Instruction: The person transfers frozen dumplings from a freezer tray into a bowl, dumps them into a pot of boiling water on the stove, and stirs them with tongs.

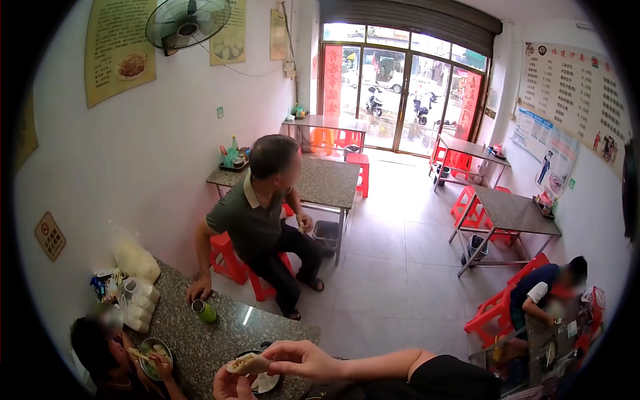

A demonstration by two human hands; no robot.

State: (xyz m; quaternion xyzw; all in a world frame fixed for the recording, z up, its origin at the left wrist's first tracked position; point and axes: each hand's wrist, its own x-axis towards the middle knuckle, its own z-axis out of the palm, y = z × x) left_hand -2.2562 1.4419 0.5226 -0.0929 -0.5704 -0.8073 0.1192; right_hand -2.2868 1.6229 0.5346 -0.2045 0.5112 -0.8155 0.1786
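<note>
Currently, both hands are grasping one filled dumpling point(247, 364): left hand point(232, 385) is holding its left side, right hand point(305, 361) is pinching its right end. Filling is showing. Plate point(275, 387) is sitting just below the hands, partly hidden, with white pieces on it. Left of the hands, a diner point(93, 353) is holding chopsticks point(139, 354) at a bowl point(168, 347) of greens. Beyond the hands, a green cup point(205, 312) is standing on the speckled table point(230, 333); a person in a green shirt point(250, 217) is sitting past it, resting a hand on the edge. Farther right, a person in a vest point(543, 290) is leaning over another table. Farthest off, glass doors point(400, 93) are facing parked scooters point(421, 110).
</note>
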